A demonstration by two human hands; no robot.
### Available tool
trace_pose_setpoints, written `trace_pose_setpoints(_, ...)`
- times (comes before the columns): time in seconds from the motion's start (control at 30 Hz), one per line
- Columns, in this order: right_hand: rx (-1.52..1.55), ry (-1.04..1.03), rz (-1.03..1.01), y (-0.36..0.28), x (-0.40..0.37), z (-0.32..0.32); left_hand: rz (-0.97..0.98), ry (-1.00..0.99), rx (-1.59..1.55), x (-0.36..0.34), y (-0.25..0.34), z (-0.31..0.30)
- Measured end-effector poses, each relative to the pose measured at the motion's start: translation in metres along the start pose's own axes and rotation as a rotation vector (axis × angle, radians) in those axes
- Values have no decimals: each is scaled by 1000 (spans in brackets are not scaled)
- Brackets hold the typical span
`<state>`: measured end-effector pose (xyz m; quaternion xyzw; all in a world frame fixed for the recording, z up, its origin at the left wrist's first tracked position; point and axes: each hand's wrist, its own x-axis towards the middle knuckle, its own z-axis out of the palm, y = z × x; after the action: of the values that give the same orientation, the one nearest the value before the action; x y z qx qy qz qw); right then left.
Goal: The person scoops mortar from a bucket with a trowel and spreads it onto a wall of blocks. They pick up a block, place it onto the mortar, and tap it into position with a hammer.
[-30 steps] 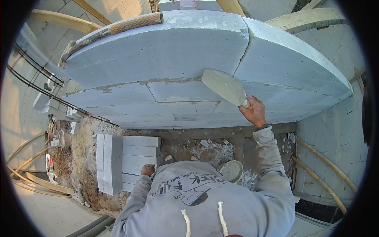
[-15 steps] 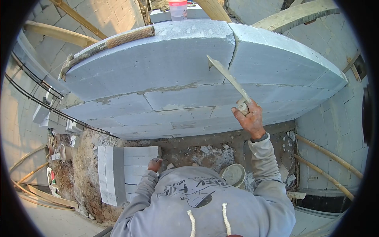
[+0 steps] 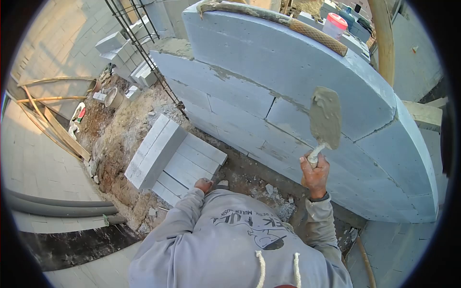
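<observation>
My right hand [image 3: 315, 175] is closed around the handle of a trowel [image 3: 325, 117], held up in front of the block wall [image 3: 240, 91]. Its blade points away from me, with grey mortar spread over the face that shows. Down by my body, my left hand [image 3: 204, 185] is closed, next to the near edge of a stack of white blocks [image 3: 192, 161]. Whether its curled fingers hold anything is hidden. A larger pair of white blocks [image 3: 156, 151] stands on the left part of that stack.
A rubber mallet or hammer-like tool with a patterned grip [image 3: 317, 36] lies along the wall top. Behind it stands a pink-lidded container [image 3: 334, 26]. Steel rebar [image 3: 144, 53] rises at the wall's left end. A bucket [image 3: 114, 98] sits on the dirt mound [image 3: 115, 144].
My view has turned left, bringing the stacked blocks and rebar closer to the middle. The trowel, earlier almost edge-on, now shows its mortar-covered face. My left hand stays beside the stack.
</observation>
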<state>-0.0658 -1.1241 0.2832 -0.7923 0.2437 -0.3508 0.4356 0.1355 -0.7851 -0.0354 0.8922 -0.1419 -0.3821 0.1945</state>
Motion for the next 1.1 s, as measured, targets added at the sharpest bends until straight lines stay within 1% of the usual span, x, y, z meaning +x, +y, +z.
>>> trace_pose_setpoints(0.07,2,-155,96,2,2,42,-37,1,-77,1,-9,-2)
trace_pose_setpoints(0.17,28,-272,94,-1,18,101,-55,-13,-158,-9,-15,-14)
trace_pose_setpoints(0.3,83,-368,42,-11,42,178,-72,45,-153,-13,-38,-22)
trace_pose_setpoints(0.37,24,-377,-39,-18,56,214,-141,29,-226,-26,-43,-36)
trace_pose_setpoints(0.4,24,-390,-48,-21,62,232,-177,10,-201,-29,-49,-42)
trace_pose_setpoints(0.47,126,-466,77,-26,72,269,-211,32,-241,-28,-74,-39)
trace_pose_setpoints(0.5,127,-478,72,-30,77,286,-236,49,-268,-25,-90,-35)
trace_pose_setpoints(0.57,251,-513,179,-40,89,319,-252,79,-266,-20,-114,-35)
trace_pose_setpoints(0.6,251,-520,178,-45,96,335,-259,53,-284,-19,-123,-38)
trace_pose_setpoints(0.63,333,-530,206,-50,103,351,-265,25,-299,-19,-132,-41)
trace_pose_setpoints(0.67,415,-536,234,-55,111,367,-265,67,-324,-21,-137,-44)
trace_pose_setpoints(0.7,416,-535,236,-67,121,379,-266,66,-322,-21,-145,-47)
trace_pose_setpoints(0.77,597,-487,305,-90,144,402,-213,127,-392,-20,-157,-52)
trace_pose_setpoints(0.8,596,-485,305,-97,155,415,-212,126,-391,-21,-159,-57)
trace_pose_setpoints(0.87,690,-406,345,-107,176,437,-287,136,-450,-21,-163,-65)
trace_pose_setpoints(1.0,779,-422,411,-99,187,467,-319,157,-560,-18,-171,-71)
trace_pose_setpoints(1.1,827,-384,492,-86,165,476,-337,139,-576,-23,-173,-68)
